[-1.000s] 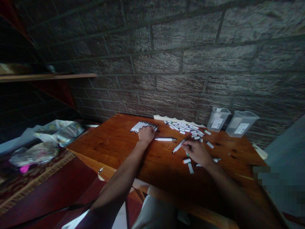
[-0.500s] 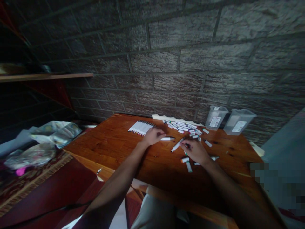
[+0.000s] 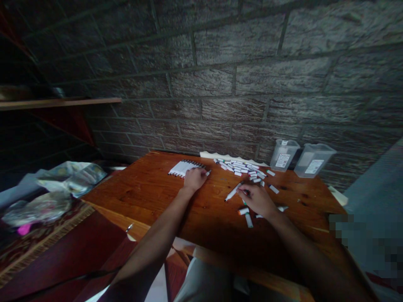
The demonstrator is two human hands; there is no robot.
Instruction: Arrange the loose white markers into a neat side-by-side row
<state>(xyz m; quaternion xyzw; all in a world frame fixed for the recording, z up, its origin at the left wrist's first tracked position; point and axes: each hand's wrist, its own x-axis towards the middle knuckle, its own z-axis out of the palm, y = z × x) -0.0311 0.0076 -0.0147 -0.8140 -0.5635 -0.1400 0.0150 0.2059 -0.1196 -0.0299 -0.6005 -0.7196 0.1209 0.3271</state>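
My left hand lies closed on the wooden table, at the right end of a neat row of white markers. The end of a white marker sticks out from under its fingers. To its right, my right hand pinches another white marker, which points left and down to the table. A loose pile of white markers lies behind both hands. A few short marker pieces lie just below my right hand.
Two clear plastic tubs stand at the back right against the brick wall. Behind the pile lies a white wavy strip. Crumpled plastic bags sit off the table's left side. A wooden shelf juts out at the left.
My left hand reached right to the single marker lying mid-table, took it, and came back to the row. That marker is gone from its spot. My right hand barely moved.
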